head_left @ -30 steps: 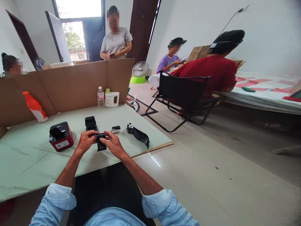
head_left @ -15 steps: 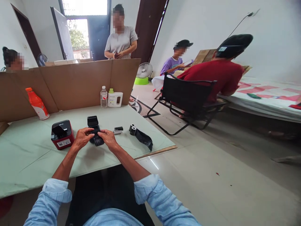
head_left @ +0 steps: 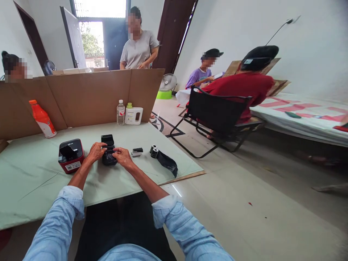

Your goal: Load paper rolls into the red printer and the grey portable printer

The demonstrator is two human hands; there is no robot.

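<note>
A small black printer-like device (head_left: 107, 139) stands on the table with its lid raised. Across its opening lies a dark ribbon roll (head_left: 109, 148), its fine detail too small to tell. Shiny black film (head_left: 109, 158) hangs over the front of the device. My left hand (head_left: 95, 151) pinches the roll's left end, fingers closed. At the right end, my right hand (head_left: 122, 156) also has its fingertips closed on it. To the right lie a small black-and-white stapler-like object (head_left: 136, 152) and two black rolls (head_left: 154, 151) trailing a wide black strip (head_left: 167, 162).
A red-and-black boxy device (head_left: 71, 156) sits left of my hands. An orange bottle (head_left: 42, 119), a clear bottle (head_left: 120, 113) and a white jug (head_left: 133, 114) stand by the cardboard screen (head_left: 89, 98). Several people are around; a black chair (head_left: 217, 116) is at right.
Both hands have shifted slightly up over the device and a little apart, uncovering more of the black film. A person in red has leaned left; the standing person's hands have lowered.
</note>
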